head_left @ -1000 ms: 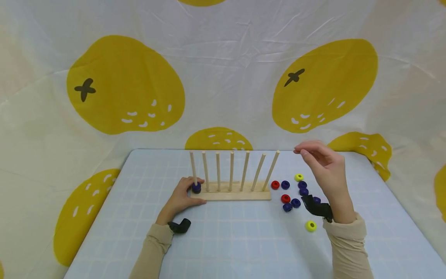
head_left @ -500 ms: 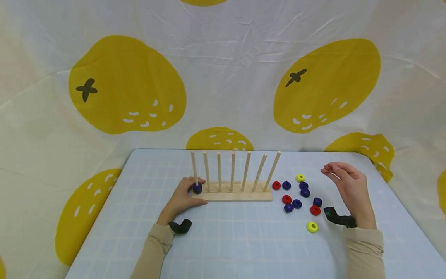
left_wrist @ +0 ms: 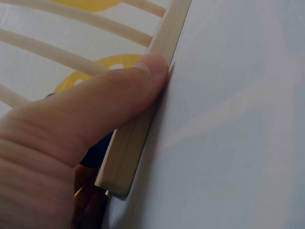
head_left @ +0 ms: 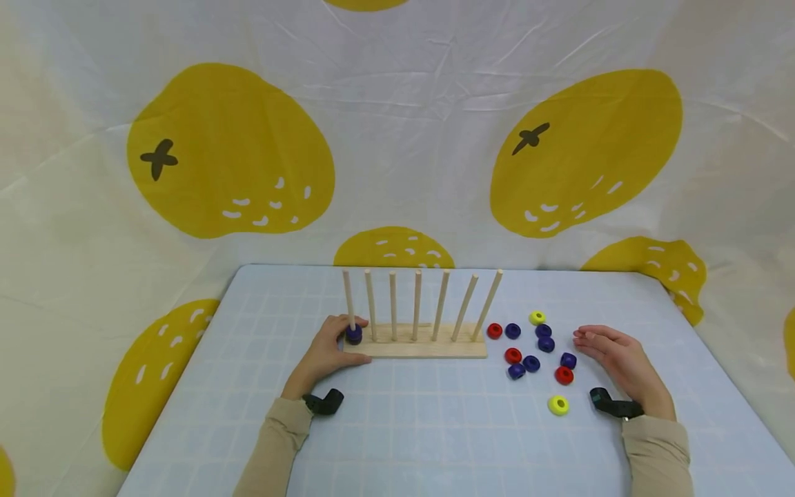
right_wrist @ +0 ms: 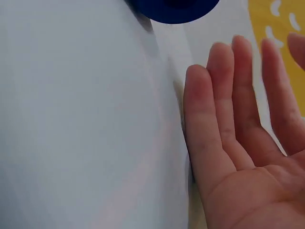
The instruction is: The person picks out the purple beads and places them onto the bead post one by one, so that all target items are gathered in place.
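A wooden peg stand [head_left: 428, 351] with several upright pegs lies across the table's middle. My left hand [head_left: 324, 351] grips the left end of its base. In the left wrist view the thumb [left_wrist: 119, 93] presses along the base's edge, while the other fingers are mostly hidden behind it. Dark blue beads [head_left: 354, 335] are threaded at the bottom of the leftmost peg. To the right of the loose beads, my right hand [head_left: 621, 362] is low at the table with relaxed fingers, holding nothing. In the right wrist view a blue bead [right_wrist: 176, 10] sits beyond the fingertips.
Loose beads lie between the stand and my right hand: several blue ones [head_left: 531, 364], red ones [head_left: 513, 355] and two yellow ones, a far one [head_left: 537, 317] and a near one [head_left: 559, 405]. A patterned cloth [head_left: 397, 172] hangs behind the table [head_left: 404, 428].
My right hand has come down and to the right, from above the beads to the table beside them, uncovering a red bead. The left hand keeps its grip on the stand.
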`<state>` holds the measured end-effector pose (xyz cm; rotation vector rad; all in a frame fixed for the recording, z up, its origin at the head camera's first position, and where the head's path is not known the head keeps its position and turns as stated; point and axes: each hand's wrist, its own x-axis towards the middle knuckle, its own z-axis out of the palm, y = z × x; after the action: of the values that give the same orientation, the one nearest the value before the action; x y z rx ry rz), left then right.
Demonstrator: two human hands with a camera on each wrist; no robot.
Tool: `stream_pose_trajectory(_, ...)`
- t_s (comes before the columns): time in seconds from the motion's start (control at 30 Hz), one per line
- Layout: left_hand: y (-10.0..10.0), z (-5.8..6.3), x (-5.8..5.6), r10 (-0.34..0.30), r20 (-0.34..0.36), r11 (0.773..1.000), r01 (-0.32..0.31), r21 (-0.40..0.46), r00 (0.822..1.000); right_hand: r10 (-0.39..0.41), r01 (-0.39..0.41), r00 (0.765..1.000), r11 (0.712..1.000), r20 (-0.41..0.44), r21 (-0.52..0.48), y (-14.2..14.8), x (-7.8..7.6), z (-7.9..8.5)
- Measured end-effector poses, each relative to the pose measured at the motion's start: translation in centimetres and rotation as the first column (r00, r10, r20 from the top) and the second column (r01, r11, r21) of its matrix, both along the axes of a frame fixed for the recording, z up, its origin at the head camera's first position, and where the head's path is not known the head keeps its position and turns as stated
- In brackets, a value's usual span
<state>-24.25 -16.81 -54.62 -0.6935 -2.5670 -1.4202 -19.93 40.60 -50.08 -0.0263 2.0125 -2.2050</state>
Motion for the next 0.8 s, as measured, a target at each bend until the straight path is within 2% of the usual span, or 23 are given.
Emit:
stream_pose_trajectory(0.1,0.0,0.0,0.0,0.0,0.006,1.0,0.0,-0.006,1.0,0.02,-0.02,1.0,0.998,0.01,0.052,0.4,0.1,-0.7)
stream_pose_trajectory(0.2,0.0,-0.1,-0.1,0.007,0.012,1.0,-0.007,-0.018,1.0,0.049,-0.05,0.999,0.979,0.01,0.2,0.6,0.1,-1.0)
stream_pose_trajectory(0.3,-0.1,-0.2,-0.1,0.011,0.017,1.0,-0.011,-0.027,1.0,0.088,-0.088,0.996,0.918,0.017,0.386,0.4,0.0,-1.1)
stream_pose_trajectory(0.4,-0.2,-0.2,-0.1,0.021,0.033,0.999,-0.02,-0.029,0.999,0.124,-0.117,0.992,0.858,0.02,0.5,0.1,-0.1,-0.9)
stream_pose_trajectory(0.47,-0.2,-0.2,0.0,0.023,0.035,0.999,-0.022,-0.028,0.999,0.131,-0.121,0.991,0.834,0.02,0.538,0.0,-0.2,-0.7)
stream_pose_trajectory(0.6,-0.1,-0.2,0.0,0.025,0.029,0.999,-0.024,-0.029,0.999,0.151,-0.137,0.988,0.809,0.023,0.572,-0.3,-0.2,-0.2)
stream_pose_trajectory(0.8,0.0,-0.2,-0.1,0.02,0.036,1.0,-0.019,-0.024,0.999,0.175,-0.171,0.983,0.812,0.046,0.557,-0.2,-0.1,0.0)
